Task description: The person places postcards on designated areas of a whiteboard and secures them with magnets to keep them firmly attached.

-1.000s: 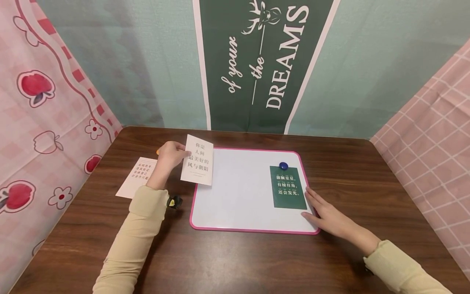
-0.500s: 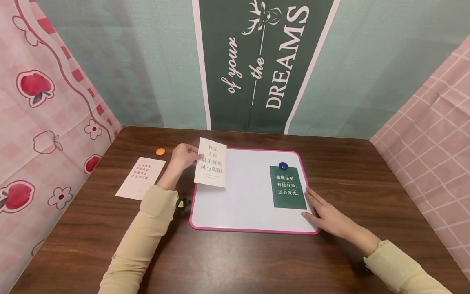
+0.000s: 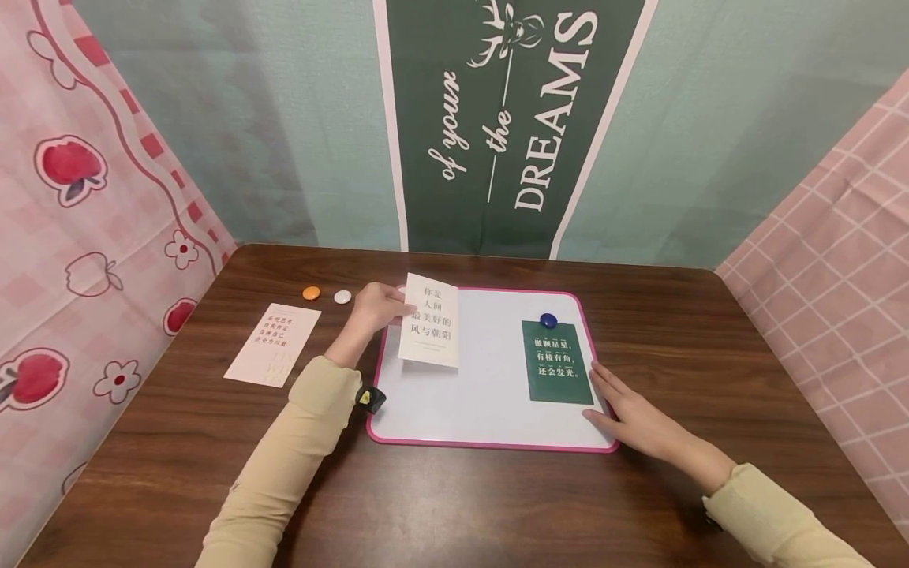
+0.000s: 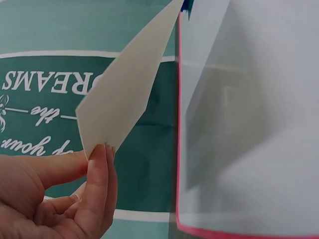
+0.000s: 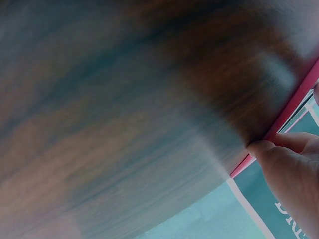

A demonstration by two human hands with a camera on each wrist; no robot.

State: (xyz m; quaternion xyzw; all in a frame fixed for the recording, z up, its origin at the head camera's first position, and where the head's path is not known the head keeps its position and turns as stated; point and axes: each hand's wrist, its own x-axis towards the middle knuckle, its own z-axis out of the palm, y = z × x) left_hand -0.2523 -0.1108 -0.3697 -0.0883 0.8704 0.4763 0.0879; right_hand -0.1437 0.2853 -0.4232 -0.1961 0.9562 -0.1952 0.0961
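Note:
My left hand [image 3: 378, 306] pinches a white card with printed writing [image 3: 430, 327] by its left edge, between thumb and fingertips. The card is tilted, held over the left part of a pink-rimmed whiteboard [image 3: 490, 379]; its blank back [image 4: 124, 74] faces the left wrist view. At the board's right edge rests my right hand [image 3: 635, 414], fingers extended along the rim and thumb near the lower corner. Beside those fingers lies a green card [image 3: 559, 379] on the board, with a round blue magnet [image 3: 548, 320] at its top edge.
Left of the board, a pale card with red writing [image 3: 273, 339] lies on the wooden table [image 3: 454, 505]. Behind it are a round orange magnet [image 3: 311, 293] and a round white one [image 3: 342, 297]. A green cloth with a printed banner [image 3: 490, 229] hangs at the back.
My left hand has carried the white card rightward, from the board's left edge to over its surface. The orange and white magnets have come into view behind it. My right hand has stayed put.

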